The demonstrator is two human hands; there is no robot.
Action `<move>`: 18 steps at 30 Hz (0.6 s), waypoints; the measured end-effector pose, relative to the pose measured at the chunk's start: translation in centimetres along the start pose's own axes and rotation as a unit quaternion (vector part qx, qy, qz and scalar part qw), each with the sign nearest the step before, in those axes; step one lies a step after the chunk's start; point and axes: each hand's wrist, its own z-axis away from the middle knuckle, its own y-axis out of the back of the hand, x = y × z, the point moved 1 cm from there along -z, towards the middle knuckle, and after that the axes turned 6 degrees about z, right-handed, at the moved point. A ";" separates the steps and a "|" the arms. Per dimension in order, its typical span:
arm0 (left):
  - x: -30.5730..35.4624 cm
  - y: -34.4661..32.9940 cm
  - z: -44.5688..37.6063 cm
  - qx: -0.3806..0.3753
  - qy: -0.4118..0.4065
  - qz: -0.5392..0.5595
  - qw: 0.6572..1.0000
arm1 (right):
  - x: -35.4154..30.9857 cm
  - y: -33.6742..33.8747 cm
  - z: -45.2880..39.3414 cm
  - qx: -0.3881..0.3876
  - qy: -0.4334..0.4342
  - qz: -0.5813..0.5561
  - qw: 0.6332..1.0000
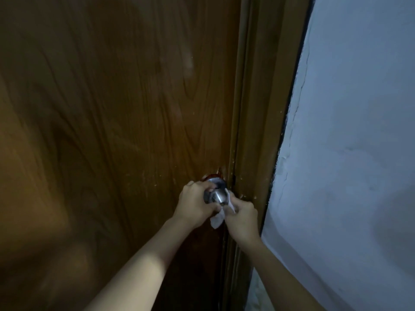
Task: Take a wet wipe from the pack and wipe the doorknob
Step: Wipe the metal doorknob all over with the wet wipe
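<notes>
Brown wooden door (107, 122) seen at left. Metal doorknob (216, 195) gripped from left by left hand (195, 204), grip closed around it. White wet wipe (221, 215) pinched in closed right hand (241, 215), pressed against knob's right side. Pale wall (359, 131) at right.

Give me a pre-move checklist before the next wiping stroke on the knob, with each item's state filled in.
1. Wet wipe in hand: ok, the right hand pinches it.
2. Wipe touching the doorknob: ok, it lies against the knob's right side, with a loose end hanging below.
3. Knob steadied: ok, the left hand grips it from the left.
4. Metal left to wipe: cannot tell, the left hand's fingers cover part of the knob.
5. Door shut against the frame: ok, its edge sits at the frame.
6. Wipe pack within reach: cannot tell, no pack is in view.
</notes>
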 end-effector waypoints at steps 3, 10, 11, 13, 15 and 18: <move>0.0 0.1 -0.1 -0.008 0.003 0.000 1.000 | 0.6 -0.3 0.5 0.014 -0.046 -0.053 0.997; 0.2 0.2 0.0 -0.024 -0.004 -0.009 1.000 | -0.7 -0.1 0.4 0.033 0.048 0.043 0.997; 0.2 0.3 0.0 -0.027 -0.005 -0.007 1.000 | -0.6 -0.1 0.4 0.026 0.038 0.030 0.998; 0.1 0.3 0.0 -0.033 -0.005 -0.002 0.999 | -0.2 0.0 0.6 0.023 0.037 0.020 0.999; 0.1 0.3 0.0 -0.033 -0.002 0.000 0.999 | -0.4 0.0 0.8 0.055 0.063 0.061 0.995; 0.0 0.1 -0.2 -0.029 -0.002 -0.001 1.000 | -0.9 -0.2 0.4 0.048 0.111 0.082 0.989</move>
